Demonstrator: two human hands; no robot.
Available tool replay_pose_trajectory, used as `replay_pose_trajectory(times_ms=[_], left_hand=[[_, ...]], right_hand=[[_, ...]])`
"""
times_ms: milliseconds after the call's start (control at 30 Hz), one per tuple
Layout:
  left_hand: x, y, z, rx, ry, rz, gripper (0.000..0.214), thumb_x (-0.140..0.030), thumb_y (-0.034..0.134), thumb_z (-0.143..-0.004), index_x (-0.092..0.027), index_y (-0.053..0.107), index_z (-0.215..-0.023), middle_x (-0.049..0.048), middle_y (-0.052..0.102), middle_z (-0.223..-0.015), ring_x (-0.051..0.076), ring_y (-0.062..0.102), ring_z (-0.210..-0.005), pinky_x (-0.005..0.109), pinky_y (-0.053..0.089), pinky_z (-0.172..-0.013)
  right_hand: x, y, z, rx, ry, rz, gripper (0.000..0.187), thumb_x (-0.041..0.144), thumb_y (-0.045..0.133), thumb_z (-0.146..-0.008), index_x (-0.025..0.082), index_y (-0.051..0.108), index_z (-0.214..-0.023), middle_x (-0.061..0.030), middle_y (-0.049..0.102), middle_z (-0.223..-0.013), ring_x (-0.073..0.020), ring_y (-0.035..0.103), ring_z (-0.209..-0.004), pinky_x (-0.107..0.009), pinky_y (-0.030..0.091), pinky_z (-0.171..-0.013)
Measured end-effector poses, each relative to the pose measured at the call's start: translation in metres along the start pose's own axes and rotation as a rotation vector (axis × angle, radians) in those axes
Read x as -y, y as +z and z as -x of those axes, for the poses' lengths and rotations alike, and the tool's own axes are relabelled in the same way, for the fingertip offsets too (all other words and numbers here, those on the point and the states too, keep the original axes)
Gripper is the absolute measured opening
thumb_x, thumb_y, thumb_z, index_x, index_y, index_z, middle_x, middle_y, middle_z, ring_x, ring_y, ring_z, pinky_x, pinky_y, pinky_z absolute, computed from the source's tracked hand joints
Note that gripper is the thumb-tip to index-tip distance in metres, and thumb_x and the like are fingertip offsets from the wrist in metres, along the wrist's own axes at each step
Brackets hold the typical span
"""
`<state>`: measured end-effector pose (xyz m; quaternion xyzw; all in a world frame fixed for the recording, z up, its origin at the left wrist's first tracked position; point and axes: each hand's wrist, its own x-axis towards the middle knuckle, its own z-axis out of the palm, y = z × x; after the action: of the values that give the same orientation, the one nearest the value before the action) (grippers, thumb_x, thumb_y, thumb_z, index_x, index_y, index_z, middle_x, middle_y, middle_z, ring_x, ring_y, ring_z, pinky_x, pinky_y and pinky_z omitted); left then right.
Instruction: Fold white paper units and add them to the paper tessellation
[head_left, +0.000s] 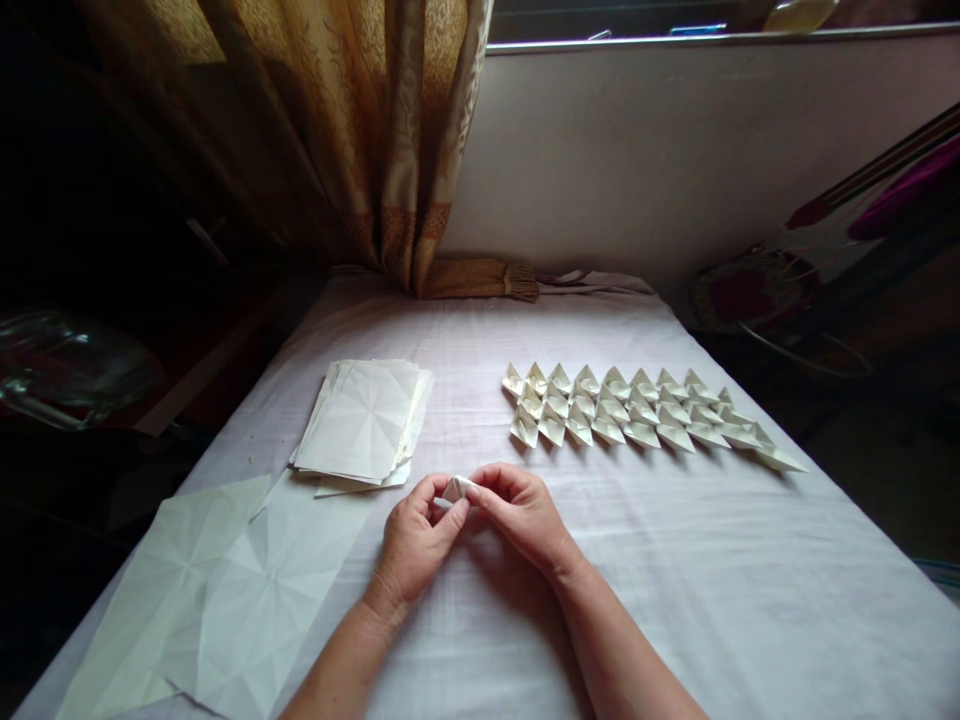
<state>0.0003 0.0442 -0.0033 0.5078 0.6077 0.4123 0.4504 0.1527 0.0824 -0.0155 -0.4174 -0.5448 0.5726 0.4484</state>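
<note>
My left hand [414,540] and my right hand [525,515] meet at the middle of the table, both pinched on a small folded piece of white paper [455,489] held just above the cloth. Only the tip of that piece shows between my fingers. Beyond my left hand lies a stack of creased white paper squares [365,420]. To the right of it, several finished folded paper pieces [637,415] stand in neat rows.
A white cloth [675,580] covers the table. Two large creased sheets [217,590] lie at the near left corner. A tan curtain [375,150] hangs at the back, its end on the table. Dark clutter sits off both sides.
</note>
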Motion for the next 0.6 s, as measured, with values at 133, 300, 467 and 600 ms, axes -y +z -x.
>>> replay_pose_trajectory(times_ms=[133,300,467,600], left_hand=[[-0.0044,-0.0014,-0.0012,0.002,-0.005,0.08,0.031,-0.044,0.068,-0.074,-0.016,0.064,-0.087,-0.0013,0.062,-0.072,0.01,0.054,-0.056,0.02,0.044,-0.054],[-0.0063,-0.0047,-0.0007,0.012,-0.047,0.169,0.032,-0.044,0.07,-0.074,-0.016,0.063,-0.088,-0.003,0.058,-0.069,0.007,0.05,-0.05,0.017,0.041,-0.047],[-0.0061,-0.0061,-0.0008,0.049,-0.061,0.187,0.034,-0.046,0.071,-0.074,-0.016,0.064,-0.086,-0.0035,0.056,-0.064,0.007,0.047,-0.049,0.016,0.036,-0.044],[-0.0052,-0.0074,-0.002,0.089,-0.064,0.21,0.034,-0.047,0.072,-0.073,-0.015,0.065,-0.084,-0.0049,0.053,-0.061,0.006,0.044,-0.049,0.016,0.035,-0.045]], right_hand=[[0.0036,0.0001,0.0006,0.024,0.014,0.02,0.026,0.042,0.066,-0.079,0.016,0.068,-0.079,0.0006,0.064,-0.063,-0.0102,0.055,-0.055,-0.021,0.047,-0.053],[0.0039,-0.0013,0.0014,0.009,-0.083,0.16,0.023,0.037,0.061,-0.083,0.017,0.071,-0.081,-0.0024,0.067,-0.07,-0.0127,0.058,-0.061,-0.023,0.048,-0.057],[0.0022,0.0001,0.0022,-0.013,-0.189,0.267,0.021,0.031,0.058,-0.085,0.017,0.069,-0.074,-0.0027,0.066,-0.068,-0.0136,0.058,-0.063,-0.024,0.047,-0.061],[0.0036,0.0003,0.003,-0.005,-0.19,0.283,0.02,0.029,0.057,-0.084,0.017,0.067,-0.07,-0.0009,0.063,-0.065,-0.0124,0.056,-0.06,-0.022,0.045,-0.058]])
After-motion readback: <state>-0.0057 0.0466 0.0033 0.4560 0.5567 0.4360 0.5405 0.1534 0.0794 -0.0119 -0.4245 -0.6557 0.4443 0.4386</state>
